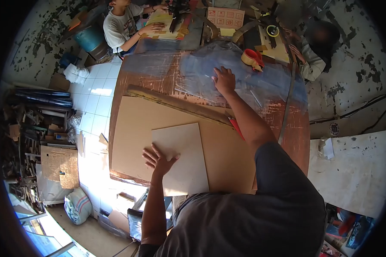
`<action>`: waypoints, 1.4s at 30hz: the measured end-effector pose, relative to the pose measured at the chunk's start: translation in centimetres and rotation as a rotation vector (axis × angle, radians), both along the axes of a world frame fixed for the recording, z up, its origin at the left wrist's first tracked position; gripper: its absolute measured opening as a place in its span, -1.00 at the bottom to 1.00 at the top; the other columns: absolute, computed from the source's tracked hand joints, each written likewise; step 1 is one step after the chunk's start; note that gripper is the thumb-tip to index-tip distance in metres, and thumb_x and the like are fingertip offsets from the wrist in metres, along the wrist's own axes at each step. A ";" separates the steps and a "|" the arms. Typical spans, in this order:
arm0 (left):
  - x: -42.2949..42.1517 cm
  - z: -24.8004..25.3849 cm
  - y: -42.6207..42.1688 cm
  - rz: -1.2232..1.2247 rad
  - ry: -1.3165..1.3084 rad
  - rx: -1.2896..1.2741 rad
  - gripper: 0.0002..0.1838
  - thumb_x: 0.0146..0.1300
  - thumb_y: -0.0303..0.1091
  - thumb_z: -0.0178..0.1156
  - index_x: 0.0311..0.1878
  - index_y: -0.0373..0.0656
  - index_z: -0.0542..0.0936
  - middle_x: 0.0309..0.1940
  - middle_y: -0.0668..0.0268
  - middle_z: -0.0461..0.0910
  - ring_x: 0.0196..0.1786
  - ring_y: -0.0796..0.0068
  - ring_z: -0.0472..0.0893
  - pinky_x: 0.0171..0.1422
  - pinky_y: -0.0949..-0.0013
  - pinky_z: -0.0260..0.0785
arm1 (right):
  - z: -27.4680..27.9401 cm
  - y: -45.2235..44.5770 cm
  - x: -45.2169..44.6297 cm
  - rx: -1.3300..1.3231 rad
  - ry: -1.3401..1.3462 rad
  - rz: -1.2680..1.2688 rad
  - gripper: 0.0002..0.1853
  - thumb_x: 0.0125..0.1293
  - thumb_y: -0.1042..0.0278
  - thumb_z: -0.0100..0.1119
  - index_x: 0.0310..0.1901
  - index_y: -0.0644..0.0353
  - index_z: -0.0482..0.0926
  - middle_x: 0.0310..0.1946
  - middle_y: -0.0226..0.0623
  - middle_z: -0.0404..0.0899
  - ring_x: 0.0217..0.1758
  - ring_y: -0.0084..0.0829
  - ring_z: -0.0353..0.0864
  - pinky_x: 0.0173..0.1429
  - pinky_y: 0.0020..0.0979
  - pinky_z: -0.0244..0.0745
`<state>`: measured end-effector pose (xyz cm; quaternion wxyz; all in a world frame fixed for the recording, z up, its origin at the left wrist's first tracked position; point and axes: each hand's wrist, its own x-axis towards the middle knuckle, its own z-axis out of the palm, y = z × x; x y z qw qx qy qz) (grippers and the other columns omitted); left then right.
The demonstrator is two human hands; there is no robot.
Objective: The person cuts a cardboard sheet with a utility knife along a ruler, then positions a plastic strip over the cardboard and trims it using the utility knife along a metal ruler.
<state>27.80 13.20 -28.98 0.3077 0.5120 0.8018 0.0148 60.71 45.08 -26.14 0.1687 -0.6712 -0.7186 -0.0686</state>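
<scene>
My left hand (158,162) lies with its fingers spread over the left edge of a pale grey-brown board (182,145), pressing it flat. That smaller board rests on a larger brown cardboard sheet (131,137). My right hand (224,81) reaches forward over clear plastic sheeting (197,64), fingers apart and partly bent, with nothing visible in it. A long worn wooden strip (176,106) lies along the far edge of the large sheet. Beside my right forearm is a slim red pointed tool (236,127), partly hidden; its kind is unclear.
The scratched wooden table (296,141) carries a red tape dispenser (253,59) beyond my right hand. Two people sit across it, a person in a white shirt (120,30) and another in light sleeves (315,64). A printed sheet (225,18) stands between them. Stacked scraps (58,165) fill the left.
</scene>
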 end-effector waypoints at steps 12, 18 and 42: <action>-0.2 -0.3 0.4 -0.007 0.032 -0.050 0.61 -0.09 0.57 0.36 0.54 -0.06 -0.65 0.47 -0.38 -0.82 0.51 -0.50 -0.74 0.43 -0.63 -0.49 | 2.6 -1.6 6.7 0.359 0.397 -0.098 -0.82 0.23 0.37 0.27 -0.17 0.20 0.56 -0.13 -0.09 0.62 0.04 -0.04 0.56 0.08 -0.08 0.50; -0.1 0.5 0.7 -0.002 0.050 -0.109 0.61 -0.08 0.56 0.36 0.54 -0.05 -0.66 0.46 -0.37 -0.83 0.51 -0.47 -0.75 0.46 -0.60 -0.51 | 1.1 -2.5 20.9 0.066 0.175 -0.479 -0.52 0.17 0.31 0.27 0.17 0.13 0.55 0.01 -0.21 0.61 0.14 -0.06 0.55 0.21 -0.07 0.50; 0.3 1.1 1.1 0.028 0.075 -0.155 0.62 -0.12 0.63 0.30 0.55 -0.04 -0.65 0.48 -0.29 -0.83 0.55 -0.35 -0.74 0.55 -0.47 -0.50 | -2.8 -4.7 13.4 0.159 0.249 0.063 -0.54 0.26 0.40 0.16 0.23 -0.01 0.56 0.26 -0.28 0.55 0.22 -0.11 0.53 0.27 -0.14 0.51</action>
